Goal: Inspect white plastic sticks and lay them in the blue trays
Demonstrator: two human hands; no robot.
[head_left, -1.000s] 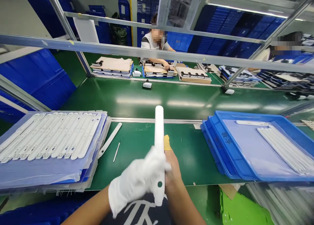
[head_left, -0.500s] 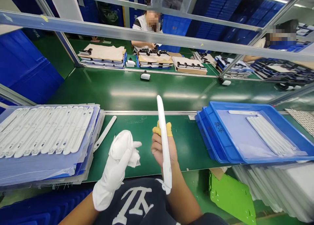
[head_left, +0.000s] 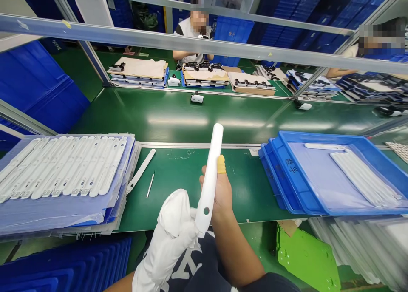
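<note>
My right hand [head_left: 223,192], bare with a yellow finger cot on the thumb, grips a long white plastic casing [head_left: 211,173] that stands upright, tilted a little to the right, with a round hole near its lower end. My left hand [head_left: 168,245] wears a white glove and is closed around a bunched white cloth [head_left: 174,211], against the casing's lower end. Its fingers are partly hidden in the folds. Left of my hands, another white casing [head_left: 142,171] and a thin white pen-like tool [head_left: 150,185] lie on the green table [head_left: 242,190].
Rows of white casings [head_left: 63,166] lie on stacked sheets at the left. Stacked blue trays [head_left: 293,190] on the right hold more casings [head_left: 363,177]. A metal frame bar [head_left: 159,41] crosses ahead. Beyond it, a person [head_left: 193,32] sits behind stacks of parts.
The casing has turned to show its broad side and hole. My left hand has moved right, bringing the cloth to its lower end and uncovering the thin tool.
</note>
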